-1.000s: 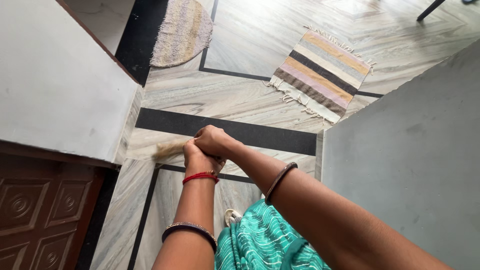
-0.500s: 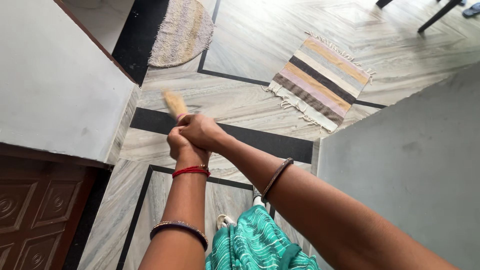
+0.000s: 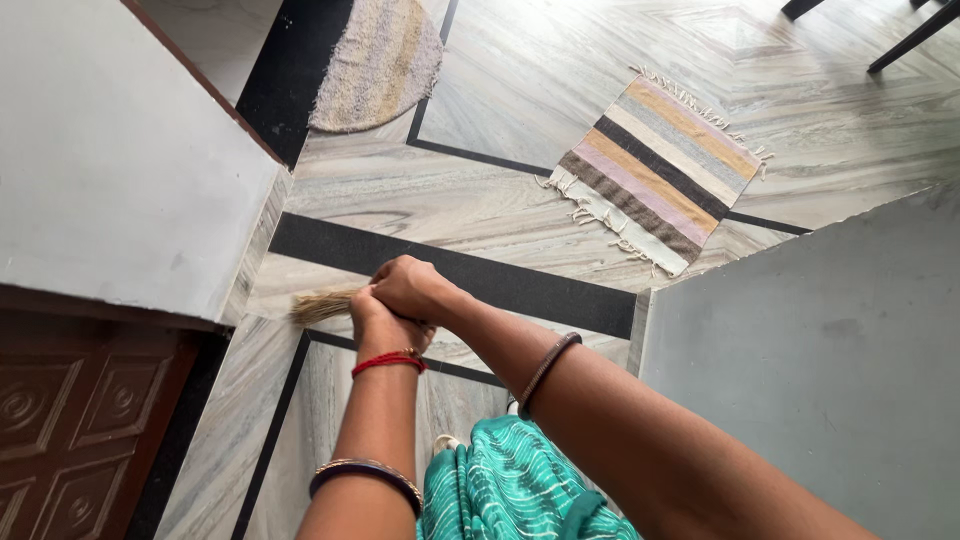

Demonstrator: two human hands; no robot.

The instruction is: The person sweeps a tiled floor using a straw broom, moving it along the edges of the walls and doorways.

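Note:
A straw broom (image 3: 322,306) pokes out to the left of my two clasped hands, its bristles low over the marble floor (image 3: 470,205) by the white wall's foot. My left hand (image 3: 388,324) is shut around the broom's handle, a red thread and a bangle on that wrist. My right hand (image 3: 412,287) is wrapped over the left one on the same handle, a brown bangle on its forearm. The handle itself is hidden inside my fists. My green patterned garment (image 3: 515,485) hangs below.
A striped fringed rug (image 3: 655,170) lies ahead on the floor, a rounded beige mat (image 3: 378,62) farther back left. A white wall (image 3: 110,160) and carved brown door (image 3: 70,430) stand at left, a grey wall (image 3: 830,360) at right. Dark furniture legs (image 3: 905,40) show top right.
The broom swung up and forward half a second ago, then came back down to the left near the floor. Both hands stayed clasped on it throughout.

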